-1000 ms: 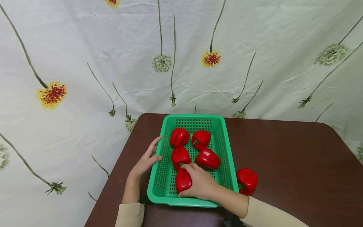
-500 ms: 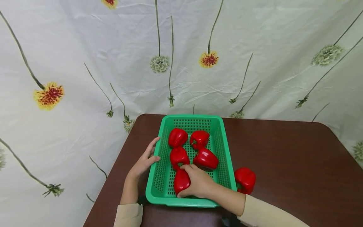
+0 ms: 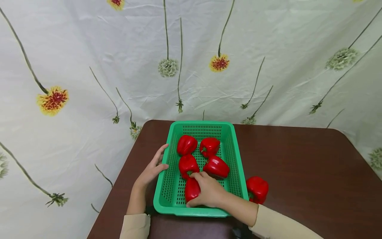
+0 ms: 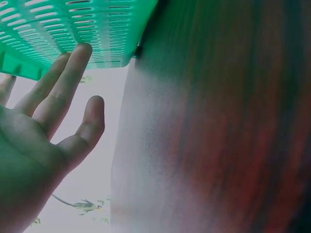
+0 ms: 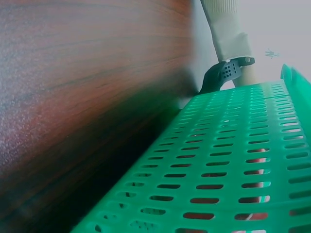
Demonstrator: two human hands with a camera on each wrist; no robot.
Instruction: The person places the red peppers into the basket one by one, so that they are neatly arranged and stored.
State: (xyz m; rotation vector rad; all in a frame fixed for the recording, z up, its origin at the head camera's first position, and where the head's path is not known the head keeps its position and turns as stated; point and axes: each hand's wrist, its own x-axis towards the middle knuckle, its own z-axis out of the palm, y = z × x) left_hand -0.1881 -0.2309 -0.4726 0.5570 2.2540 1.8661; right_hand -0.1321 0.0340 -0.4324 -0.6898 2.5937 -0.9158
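Note:
Inside the green plastic basket (image 3: 191, 211), my right hand (image 3: 210, 192) grips a red bell pepper (image 3: 192, 190) near the front left corner, thumb at its front and fingers over its far end. Behind it lie more red bell peppers: one touching its far end (image 3: 188, 165), one on its side to the right (image 3: 217, 167), and two at the back (image 3: 187, 145) (image 3: 210, 146). My left hand (image 3: 151, 172) rests its extended fingertips against the basket's left side. The left wrist view shows these fingers (image 4: 63, 92) spread beside the slotted wall. The basket wall (image 5: 218, 160) hides my right hand in the right wrist view.
Another red bell pepper (image 3: 258, 189) lies on the dark brown table (image 3: 298, 159), just right of the basket. A pale flower-printed cloth (image 3: 197, 86) hangs behind the table. The left sleeve (image 5: 228, 29) and a dark wrist strap (image 5: 231, 72) show beyond the basket.
The gripped bell pepper has shifted slightly right toward my right palm. My left hand keeps its place at the basket; the head view has drifted a little.

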